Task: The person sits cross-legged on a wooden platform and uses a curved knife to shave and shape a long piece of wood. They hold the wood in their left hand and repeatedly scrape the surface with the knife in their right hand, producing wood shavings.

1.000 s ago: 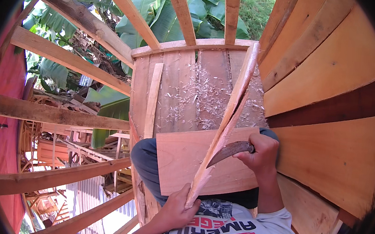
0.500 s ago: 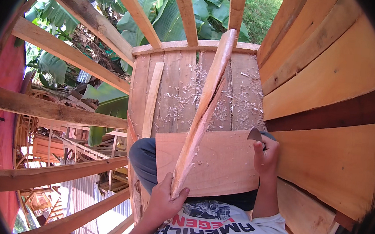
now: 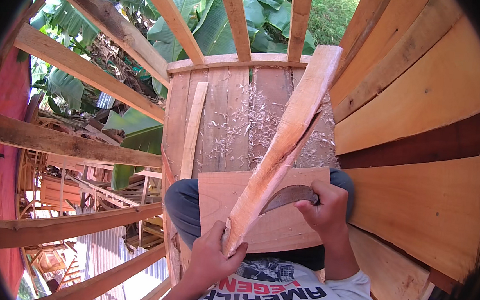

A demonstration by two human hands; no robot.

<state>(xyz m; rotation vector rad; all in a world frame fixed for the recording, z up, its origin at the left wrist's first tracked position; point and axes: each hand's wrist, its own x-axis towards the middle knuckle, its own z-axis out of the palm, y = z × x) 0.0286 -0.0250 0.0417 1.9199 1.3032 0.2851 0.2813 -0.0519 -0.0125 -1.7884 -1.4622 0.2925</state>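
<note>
A long, cracked strip of pale wood [image 3: 277,144] slants up and away to the right across my lap. Wrapped round its near end is my left hand [image 3: 214,261]. My right hand [image 3: 325,210] is closed on the handle of a curved knife [image 3: 290,196]; the handle is mostly hidden in the fist. The dark blade reaches left to the right edge of the strip, and its tip seems to meet the wood there. Under both lies a flat wooden board [image 3: 290,233], resting across my legs.
Curled shavings [image 3: 226,143] litter the plank floor [image 3: 178,111], where a thin batten [image 3: 194,124] lies at the left. Slatted rails [image 3: 77,143] stand along the left and far side. A plank wall [image 3: 422,204] rises close on the right.
The wood strip has swung and rolled, its far end moving right. My right hand has turned and moved slightly left and down, bringing the knife blade to the strip's edge.
</note>
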